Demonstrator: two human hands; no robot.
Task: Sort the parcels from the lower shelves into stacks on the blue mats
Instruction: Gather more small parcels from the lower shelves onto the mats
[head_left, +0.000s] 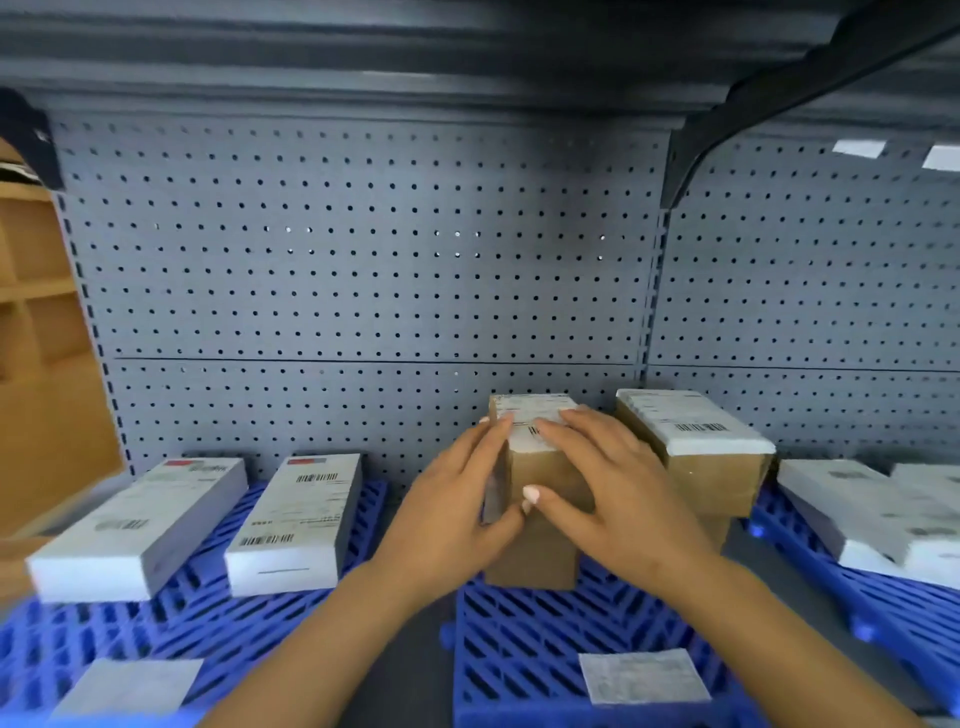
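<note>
Brown parcel (545, 465) between left hand (452, 499) and right hand (613, 483), open mat (519, 649) nearer.

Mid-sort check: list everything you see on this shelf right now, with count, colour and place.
blue mats: three, blue, side by side on the shelf floor
white parcels: two, white, flat on the left mat
more white parcels: overlapping, count unclear, right mat
held brown stack: one, brown, white label on top, middle mat
second brown stack: one, brown, white label, just to its right
paper slips: two, pale, front of left and middle mats
pegboard: one, grey, back wall
wooden unit: one, tan, far left
bracket: one, black, upper right
left hand: holds the held stack's left side
right hand: holds its top
</note>
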